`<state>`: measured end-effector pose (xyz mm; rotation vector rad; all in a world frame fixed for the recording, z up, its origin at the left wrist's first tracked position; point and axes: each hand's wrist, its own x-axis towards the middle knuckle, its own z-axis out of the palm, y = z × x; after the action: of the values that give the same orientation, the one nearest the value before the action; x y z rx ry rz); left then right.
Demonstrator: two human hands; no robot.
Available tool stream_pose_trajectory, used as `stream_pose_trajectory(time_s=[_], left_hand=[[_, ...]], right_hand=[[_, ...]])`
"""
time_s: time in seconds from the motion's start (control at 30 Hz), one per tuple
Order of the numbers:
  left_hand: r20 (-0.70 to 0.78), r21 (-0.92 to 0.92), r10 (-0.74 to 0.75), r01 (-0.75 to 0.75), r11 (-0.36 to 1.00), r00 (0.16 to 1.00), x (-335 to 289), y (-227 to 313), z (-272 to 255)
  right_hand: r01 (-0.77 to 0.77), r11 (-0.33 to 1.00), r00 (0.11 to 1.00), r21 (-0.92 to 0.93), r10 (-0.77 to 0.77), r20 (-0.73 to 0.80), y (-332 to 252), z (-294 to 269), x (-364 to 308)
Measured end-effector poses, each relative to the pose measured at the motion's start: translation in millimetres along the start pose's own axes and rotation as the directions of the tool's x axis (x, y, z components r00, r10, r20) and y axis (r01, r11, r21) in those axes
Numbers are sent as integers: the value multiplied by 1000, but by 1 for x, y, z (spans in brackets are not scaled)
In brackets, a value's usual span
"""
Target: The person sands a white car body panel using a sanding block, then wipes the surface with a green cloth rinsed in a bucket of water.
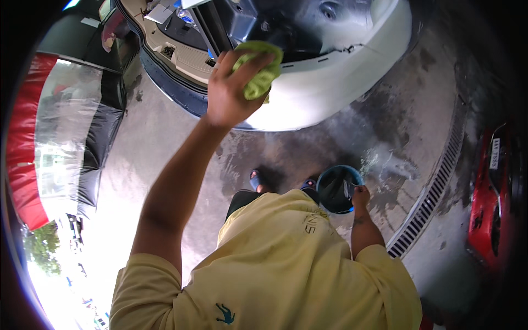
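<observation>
Crumpled lime-green cloth (256, 88), likely soft and light: left fingers (254, 67) closed round its bunched middle, the place to hold. Round, blue-rimmed dark bucket (355, 172): at right fingers (357, 189), grip unclear.

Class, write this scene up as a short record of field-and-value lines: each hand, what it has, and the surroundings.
Left hand: holding a crumpled yellow-green cloth
Cloth contact: cannot tell whether it touches the white car body
Right hand: at the right edge of a blue bucket; grip unclear
Floor: drain grate, right
</observation>
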<state>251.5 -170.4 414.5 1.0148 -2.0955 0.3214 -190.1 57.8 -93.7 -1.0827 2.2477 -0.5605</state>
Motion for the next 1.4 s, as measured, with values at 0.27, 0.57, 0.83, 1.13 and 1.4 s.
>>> stream_pose_trajectory(time_s=[0.27,0.57,0.83,1.13,1.4], left_hand=[[-11,63,181,-180,982,983,40,41,101],[-63,199,181,-166,966,981,-55,-29,33],[0,63,-30,30,998,1000,-134,-37,0],[208,103,-374,359,927,904,-277,-72,-43],[407,293,-649,581,759,643,-399,-96,-65]], right_hand=[[-224,949,969,223,241,-55,-4,-28,-12],[-515,336,829,789,-40,558,-239,-172,-67],[772,499,590,393,-793,-153,-480,-244,-92],[700,250,176,-669,-968,-178,-502,-209,-50],[774,274,206,-570,-961,-183,-548,-130,-131]])
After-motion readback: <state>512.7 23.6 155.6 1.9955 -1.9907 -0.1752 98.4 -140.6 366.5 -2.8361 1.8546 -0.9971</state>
